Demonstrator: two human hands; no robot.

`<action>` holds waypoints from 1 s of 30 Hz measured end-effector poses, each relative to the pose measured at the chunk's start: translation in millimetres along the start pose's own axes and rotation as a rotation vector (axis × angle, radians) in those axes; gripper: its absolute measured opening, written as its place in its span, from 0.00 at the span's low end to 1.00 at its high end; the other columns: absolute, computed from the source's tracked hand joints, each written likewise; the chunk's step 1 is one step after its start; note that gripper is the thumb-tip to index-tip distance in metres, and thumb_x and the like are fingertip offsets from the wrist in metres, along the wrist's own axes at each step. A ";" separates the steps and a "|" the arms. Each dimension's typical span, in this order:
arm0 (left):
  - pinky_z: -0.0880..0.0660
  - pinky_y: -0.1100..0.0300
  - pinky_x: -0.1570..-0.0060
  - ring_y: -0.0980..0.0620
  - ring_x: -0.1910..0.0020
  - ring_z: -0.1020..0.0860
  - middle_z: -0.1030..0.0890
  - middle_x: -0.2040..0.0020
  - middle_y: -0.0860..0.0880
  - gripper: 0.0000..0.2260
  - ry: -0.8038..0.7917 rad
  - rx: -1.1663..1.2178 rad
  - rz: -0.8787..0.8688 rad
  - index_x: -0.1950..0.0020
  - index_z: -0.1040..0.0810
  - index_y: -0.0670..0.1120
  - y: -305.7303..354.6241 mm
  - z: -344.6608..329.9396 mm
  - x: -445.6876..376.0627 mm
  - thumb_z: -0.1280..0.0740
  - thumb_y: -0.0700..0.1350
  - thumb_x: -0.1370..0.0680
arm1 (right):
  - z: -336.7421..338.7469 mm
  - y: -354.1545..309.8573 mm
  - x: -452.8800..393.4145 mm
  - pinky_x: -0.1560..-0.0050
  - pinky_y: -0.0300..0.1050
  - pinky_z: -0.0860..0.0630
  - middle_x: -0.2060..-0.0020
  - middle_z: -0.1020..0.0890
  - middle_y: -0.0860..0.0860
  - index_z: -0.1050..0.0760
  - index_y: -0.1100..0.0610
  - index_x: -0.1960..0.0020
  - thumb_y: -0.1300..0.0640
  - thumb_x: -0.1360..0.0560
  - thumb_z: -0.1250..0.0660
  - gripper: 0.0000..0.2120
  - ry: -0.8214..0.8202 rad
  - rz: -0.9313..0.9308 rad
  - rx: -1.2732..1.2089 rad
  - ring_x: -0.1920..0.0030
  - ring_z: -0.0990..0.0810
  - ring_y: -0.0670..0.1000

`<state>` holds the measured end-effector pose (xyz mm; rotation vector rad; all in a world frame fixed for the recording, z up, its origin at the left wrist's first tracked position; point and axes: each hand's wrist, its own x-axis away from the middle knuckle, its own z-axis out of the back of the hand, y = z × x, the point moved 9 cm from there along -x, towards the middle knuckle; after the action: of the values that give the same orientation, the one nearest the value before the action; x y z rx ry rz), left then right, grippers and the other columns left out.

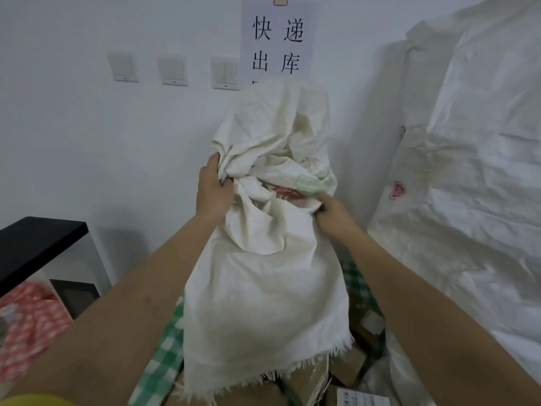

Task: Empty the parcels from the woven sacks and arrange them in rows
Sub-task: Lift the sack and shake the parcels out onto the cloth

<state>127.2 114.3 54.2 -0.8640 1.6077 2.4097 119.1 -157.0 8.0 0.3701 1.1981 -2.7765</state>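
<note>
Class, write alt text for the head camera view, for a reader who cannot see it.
Two bare hands, left hand and right hand, grip a crumpled white woven sack held upside down, frayed mouth over brown parcels on a green checked cloth. A larger white sack leans at right; a paper sign hangs on the wall.

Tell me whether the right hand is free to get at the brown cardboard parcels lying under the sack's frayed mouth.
Probably not yet. The right hand and left hand both grip the upended white woven sack, which hangs over the brown cardboard parcels and hides most of them. It would have to let go first.
</note>
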 end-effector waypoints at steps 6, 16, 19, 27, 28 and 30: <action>0.30 0.65 0.58 0.48 0.55 0.26 0.25 0.49 0.39 0.10 0.016 0.010 -0.014 0.43 0.30 0.45 -0.2 4.8 1.0 0.41 0.36 0.24 | -25.2 44.1 16.2 0.53 0.54 0.22 0.50 0.20 0.61 0.27 0.61 0.44 0.68 0.22 0.44 0.11 -0.084 -0.216 -0.055 0.55 0.21 0.58; 0.29 0.59 0.53 0.46 0.51 0.26 0.25 0.49 0.42 0.11 0.043 0.070 -0.004 0.42 0.30 0.45 9.6 10.2 -1.0 0.40 0.37 0.24 | -4.7 51.8 14.1 0.52 0.51 0.21 0.51 0.19 0.56 0.25 0.58 0.44 0.63 0.21 0.41 0.09 -0.031 -0.213 -0.042 0.54 0.20 0.55; 0.32 0.65 0.60 0.48 0.55 0.27 0.26 0.53 0.43 0.08 0.036 0.066 -0.026 0.48 0.31 0.47 16.6 9.5 -0.6 0.41 0.36 0.24 | -0.3 65.4 16.8 0.46 0.55 0.22 0.49 0.19 0.56 0.24 0.57 0.43 0.62 0.22 0.39 0.10 -0.093 -0.300 0.197 0.51 0.21 0.56; 0.30 0.67 0.64 0.57 0.62 0.26 0.26 0.59 0.52 0.08 0.038 0.162 -0.010 0.46 0.30 0.46 36.1 3.7 4.1 0.40 0.37 0.23 | 18.5 -88.4 34.0 0.49 0.40 0.27 0.50 0.22 0.44 0.24 0.54 0.43 0.45 0.26 0.30 0.17 -0.009 0.199 -0.115 0.48 0.24 0.45; 0.29 0.66 0.63 0.57 0.62 0.26 0.26 0.58 0.53 0.09 0.024 0.174 0.010 0.44 0.30 0.46 37.4 2.2 5.1 0.40 0.37 0.22 | 9.1 -96.7 36.8 0.46 0.40 0.27 0.46 0.23 0.44 0.25 0.53 0.39 0.39 0.29 0.30 0.25 -0.097 0.210 -0.099 0.46 0.25 0.44; 0.28 0.63 0.61 0.56 0.59 0.25 0.25 0.56 0.53 0.11 -0.020 0.179 0.054 0.40 0.31 0.46 37.7 -2.4 6.2 0.39 0.39 0.22 | -10.9 -94.2 36.1 0.34 0.51 0.31 0.32 0.31 0.46 0.38 0.47 0.26 0.28 0.38 0.30 0.46 -0.205 0.181 0.103 0.34 0.30 0.49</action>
<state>108.1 94.7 80.8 -0.7722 1.8278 2.2568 69.1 -84.1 57.8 0.1848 0.9304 -2.6491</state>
